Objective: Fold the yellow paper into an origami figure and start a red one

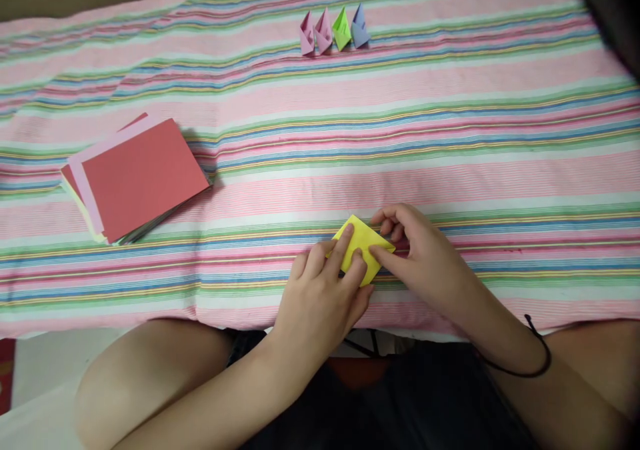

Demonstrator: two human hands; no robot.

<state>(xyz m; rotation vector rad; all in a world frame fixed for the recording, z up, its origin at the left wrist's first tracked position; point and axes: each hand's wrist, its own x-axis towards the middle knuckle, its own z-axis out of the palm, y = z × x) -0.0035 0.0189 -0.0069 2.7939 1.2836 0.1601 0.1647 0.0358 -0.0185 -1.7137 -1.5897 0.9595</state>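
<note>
A folded yellow sheet of paper (367,237), roughly diamond-shaped, lies on the striped cloth in front of me. My left hand (320,283) holds it down, two fingers pressed on its face and the thumb near its lower corner. My right hand (413,243) is at the paper's right side. Its thumb touches the paper close to the right corner, while the index finger curves above, apart from the thumb. The other right fingers are bent inward.
Small folded paper pieces stand in a row at the back: two pink ones (323,31), a green one (342,30) and a blue one (359,27). To the left lies a stack of coloured paper (145,177) with a red sheet on top. Striped cloth (450,177) covers the surface.
</note>
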